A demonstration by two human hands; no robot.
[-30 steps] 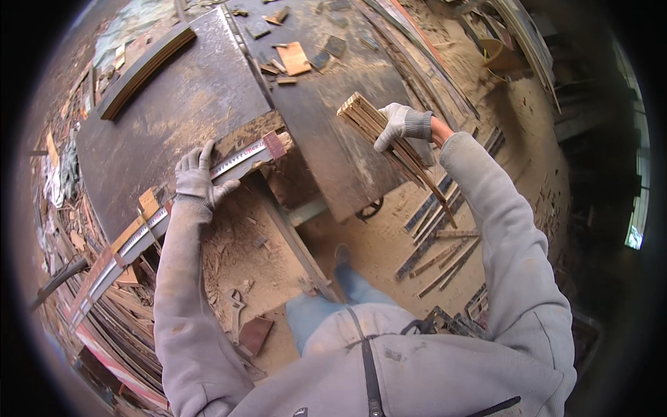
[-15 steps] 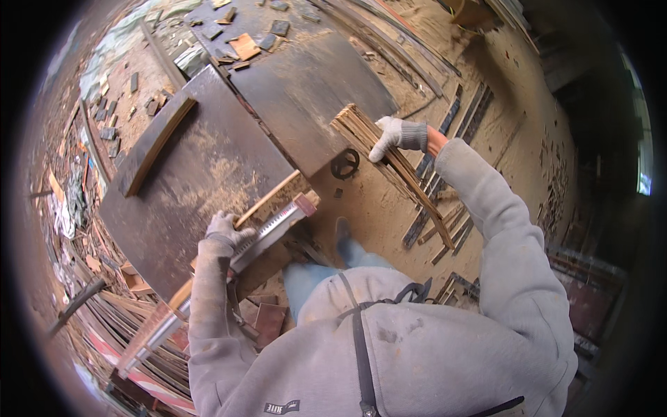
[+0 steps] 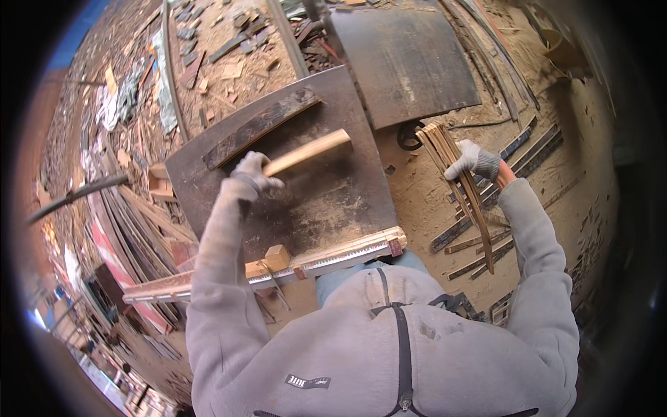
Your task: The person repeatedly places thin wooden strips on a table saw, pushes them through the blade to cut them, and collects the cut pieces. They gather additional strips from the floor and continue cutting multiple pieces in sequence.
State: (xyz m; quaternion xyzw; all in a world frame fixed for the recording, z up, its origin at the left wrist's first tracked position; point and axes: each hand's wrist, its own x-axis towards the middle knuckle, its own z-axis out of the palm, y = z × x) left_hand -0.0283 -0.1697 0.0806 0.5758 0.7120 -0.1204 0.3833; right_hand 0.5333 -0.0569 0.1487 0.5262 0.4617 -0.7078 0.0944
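My left hand [image 3: 254, 174], in a grey work glove, is closed on one end of a short pale wooden strip [image 3: 309, 152]. That strip is held over the sawdust-strewn metal tabletop [image 3: 368, 187] and points to the right. My right hand [image 3: 474, 160], gloved as well, grips a bundle of thin wooden strips [image 3: 455, 174] right of the table, its lower ends hanging toward me. Beyond my left hand a dark-faced plank [image 3: 264, 128] lies on the tabletop. Along the near edge runs a ruled metal rail [image 3: 340, 261], with a small wood block [image 3: 276, 258] beside it.
A second metal panel [image 3: 410, 66] stands farther right, with a dark handwheel [image 3: 410, 136] near its corner. Dark wooden strips [image 3: 451, 233] lie on the sandy floor at right. Long boards [image 3: 132, 229] are stacked at left, and wood scraps [image 3: 233, 68] litter the ground beyond.
My left hand has moved from beside the ruled rail to farther over the tabletop, bringing the pale strip along. My right hand still holds its bundle. The view has turned toward the left.
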